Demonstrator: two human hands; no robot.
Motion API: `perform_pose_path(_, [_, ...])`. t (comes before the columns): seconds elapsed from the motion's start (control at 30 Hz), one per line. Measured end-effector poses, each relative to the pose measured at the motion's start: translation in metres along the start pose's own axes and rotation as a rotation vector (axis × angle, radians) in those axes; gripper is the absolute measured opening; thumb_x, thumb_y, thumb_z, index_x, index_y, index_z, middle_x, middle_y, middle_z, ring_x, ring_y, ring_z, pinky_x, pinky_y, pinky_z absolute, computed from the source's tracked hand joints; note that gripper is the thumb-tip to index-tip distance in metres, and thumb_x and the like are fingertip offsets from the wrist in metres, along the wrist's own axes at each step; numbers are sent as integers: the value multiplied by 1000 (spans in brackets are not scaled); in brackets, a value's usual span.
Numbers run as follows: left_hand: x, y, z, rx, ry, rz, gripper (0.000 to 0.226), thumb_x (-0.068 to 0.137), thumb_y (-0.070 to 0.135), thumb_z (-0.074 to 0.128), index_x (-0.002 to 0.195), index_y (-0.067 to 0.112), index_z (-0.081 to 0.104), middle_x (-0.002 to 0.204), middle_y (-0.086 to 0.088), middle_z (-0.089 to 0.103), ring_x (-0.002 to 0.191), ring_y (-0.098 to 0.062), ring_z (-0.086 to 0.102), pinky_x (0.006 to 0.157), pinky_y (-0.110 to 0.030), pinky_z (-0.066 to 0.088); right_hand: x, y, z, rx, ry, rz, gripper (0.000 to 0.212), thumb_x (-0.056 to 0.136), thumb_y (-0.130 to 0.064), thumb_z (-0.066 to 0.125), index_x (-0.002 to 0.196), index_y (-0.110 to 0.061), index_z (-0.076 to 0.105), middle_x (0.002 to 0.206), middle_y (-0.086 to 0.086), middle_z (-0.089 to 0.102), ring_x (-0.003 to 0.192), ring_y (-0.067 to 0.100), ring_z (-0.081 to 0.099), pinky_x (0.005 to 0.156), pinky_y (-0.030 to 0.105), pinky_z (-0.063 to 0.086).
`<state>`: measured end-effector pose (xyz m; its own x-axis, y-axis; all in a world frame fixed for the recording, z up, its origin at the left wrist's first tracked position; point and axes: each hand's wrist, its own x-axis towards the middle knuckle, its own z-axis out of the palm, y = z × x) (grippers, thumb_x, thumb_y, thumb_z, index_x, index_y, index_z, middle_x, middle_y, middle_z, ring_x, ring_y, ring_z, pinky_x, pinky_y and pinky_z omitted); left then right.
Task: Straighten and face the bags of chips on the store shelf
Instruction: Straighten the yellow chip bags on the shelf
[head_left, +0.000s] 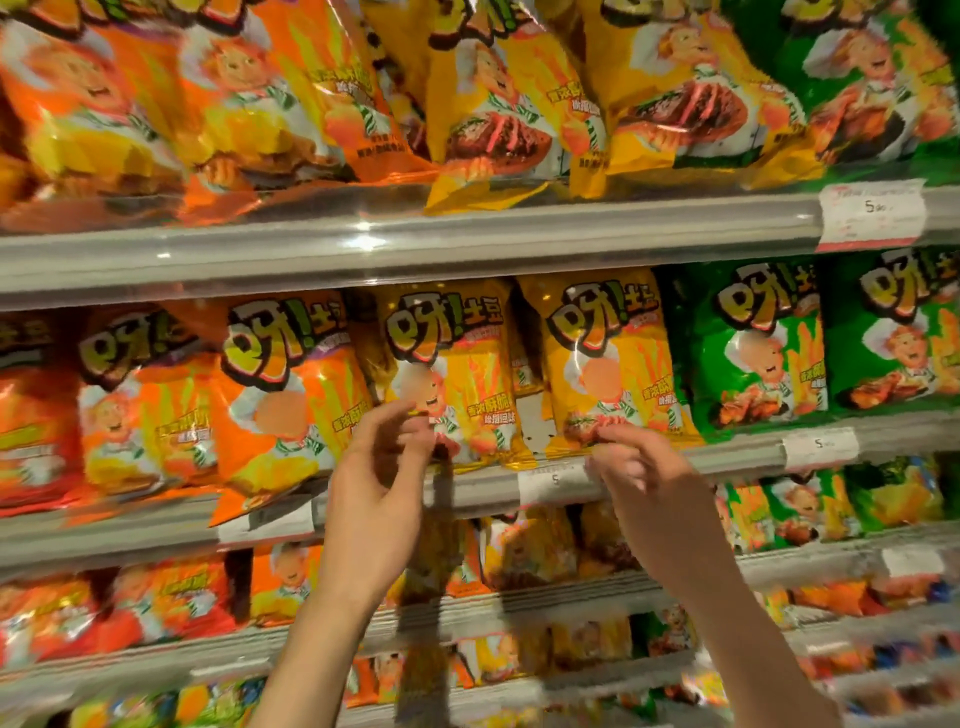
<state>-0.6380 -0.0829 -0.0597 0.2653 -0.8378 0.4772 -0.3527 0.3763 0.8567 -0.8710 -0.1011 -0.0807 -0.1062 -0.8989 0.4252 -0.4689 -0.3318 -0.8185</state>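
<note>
Because these bags are puffed with air and full of thin chips, you should find them very light, soft and crinkly, and the shiny skin may slip. Your left hand (382, 470) is up in front of the shiny yellow plastic chip bag with the cartoon chef (447, 364), fingers loosely curled and thumb near them; it is blurred, so I cannot tell if it pinches the bag. Your right hand (631, 462) has its fingertips on the low edge of the second yellow chip bag (608, 353) just beside the first, and it seems to pinch there.

Do not squeeze the middle, or the chips may break. Take each bag by its flat sealed edge or its sides.

The bags stand on a grey metal shelf (467, 483) with small white price tags (556, 480) on its front lip, right by your hands. Orange bags (280, 395) sit past your left hand, and green bags (748, 343) past your right. More full shelves are above and below.
</note>
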Motion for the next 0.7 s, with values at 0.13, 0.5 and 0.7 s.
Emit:
perform_pose_path(0.13, [28, -12, -5, 217, 3, 135, 35, 101, 29, 58, 135, 28, 52, 137, 7, 49, 130, -9, 47, 109, -32, 40, 25, -34, 41, 48, -114, 49, 27, 94, -44, 55, 120, -36, 57, 101, -10, 65, 85, 5, 61, 71, 18, 47])
perform_pose_path(0.5, [73, -15, 28, 374, 45, -18, 54, 103, 46, 44, 152, 29, 30, 138, -13, 46, 129, -31, 46, 108, -49, 39, 64, -56, 95, 118, -242, 132, 73, 96, -57, 48, 156, -29, 18, 158, -6, 34, 143, 19, 37, 115, 45, 36])
perform_pose_path(0.7, [78, -16, 41, 274, 77, 33, 58, 100, 55, 48, 150, 35, 27, 141, -9, 39, 133, -27, 42, 111, -46, 37, 78, -58, 84, 134, -195, 121, 69, 100, -50, 43, 158, -28, 12, 163, -6, 22, 149, 17, 25, 121, 44, 26])
